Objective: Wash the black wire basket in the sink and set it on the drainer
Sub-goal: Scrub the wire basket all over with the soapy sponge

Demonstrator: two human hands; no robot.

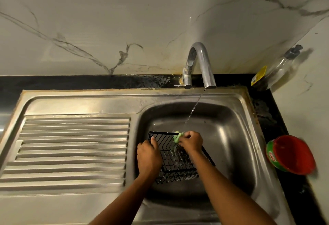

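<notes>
A black wire basket [175, 160] stands tilted inside the steel sink bowl [231, 135], with soap suds on its wires. My left hand [148, 155] grips the basket's left rim. My right hand [191, 141] holds a green scrubber [177, 136] and presses it against the basket's far right corner. A thin stream of water runs from the tap [201, 66] into the bowl just behind the basket. The ribbed drainer [71, 150] lies to the left of the bowl with nothing on it.
A red tub with a green label [292, 155] sits on the black counter to the right of the sink. A clear pump bottle [277, 68] leans in the back right corner against the marble wall.
</notes>
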